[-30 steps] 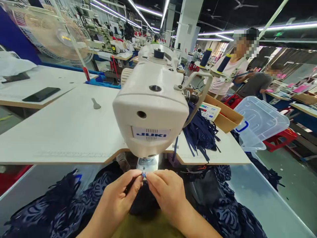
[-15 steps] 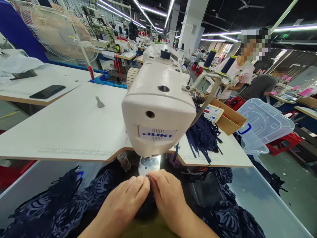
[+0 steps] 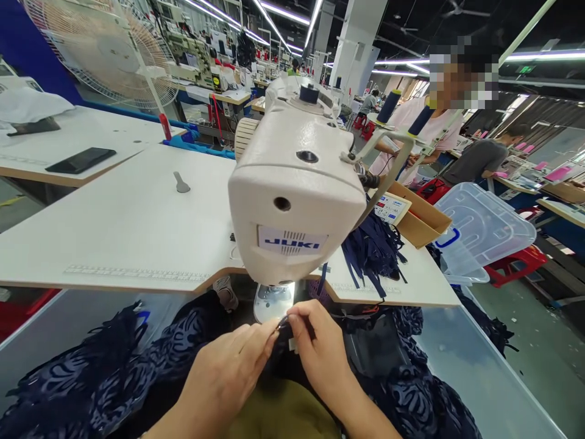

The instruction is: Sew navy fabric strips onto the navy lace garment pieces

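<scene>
My left hand [image 3: 233, 366] and my right hand [image 3: 322, 347] are close together in front of the sewing machine [image 3: 297, 189]. Between their fingertips runs a short dark navy fabric strip [image 3: 284, 323], pinched at one end by each hand. A small pale tag [image 3: 293, 345] shows beside my right fingers. Just beyond my fingertips lies the lit metal plate [image 3: 267, 303] under the machine head; the needle is hidden. The lower part of the strip is lost in the dark below my hands.
A bundle of navy strips [image 3: 372, 250] lies right of the machine, near a cardboard box [image 3: 423, 222]. Dark patterned fabric fills a bin [image 3: 86, 366] on the left and another area [image 3: 425, 390] on the right. A phone [image 3: 81, 161] rests on the left table. One person [image 3: 420, 140] stands behind.
My hands have drawn slightly apart, so more of the navy strip shows between them. The pale tag has come into sight. The view has shifted a little.
</scene>
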Action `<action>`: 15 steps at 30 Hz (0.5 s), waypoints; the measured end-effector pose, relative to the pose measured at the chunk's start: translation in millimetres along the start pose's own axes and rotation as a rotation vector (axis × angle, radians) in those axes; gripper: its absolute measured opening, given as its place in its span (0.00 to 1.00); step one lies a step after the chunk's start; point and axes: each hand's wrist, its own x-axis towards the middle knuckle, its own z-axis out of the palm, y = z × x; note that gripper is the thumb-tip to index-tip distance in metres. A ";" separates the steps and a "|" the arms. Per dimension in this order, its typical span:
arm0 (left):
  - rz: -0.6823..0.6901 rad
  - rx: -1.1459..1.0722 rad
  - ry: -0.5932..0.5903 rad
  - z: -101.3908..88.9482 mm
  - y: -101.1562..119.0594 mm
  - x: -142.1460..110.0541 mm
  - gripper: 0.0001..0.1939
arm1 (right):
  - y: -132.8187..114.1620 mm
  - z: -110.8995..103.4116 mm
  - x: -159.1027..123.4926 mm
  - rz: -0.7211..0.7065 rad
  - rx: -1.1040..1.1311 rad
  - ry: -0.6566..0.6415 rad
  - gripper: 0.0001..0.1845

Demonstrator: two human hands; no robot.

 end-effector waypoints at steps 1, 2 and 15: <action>-0.023 -0.024 -0.006 1.9 0.9 -1.6 0.12 | 1.5 2.5 -0.3 0.013 0.013 0.035 0.06; -0.037 -0.046 -0.013 3.3 1.2 -3.3 0.13 | 2.9 4.3 -0.5 0.014 0.024 0.046 0.05; -0.214 -0.371 -0.468 -17.3 -8.1 0.7 0.13 | 8.9 -9.0 -16.4 -0.289 -0.381 -0.369 0.08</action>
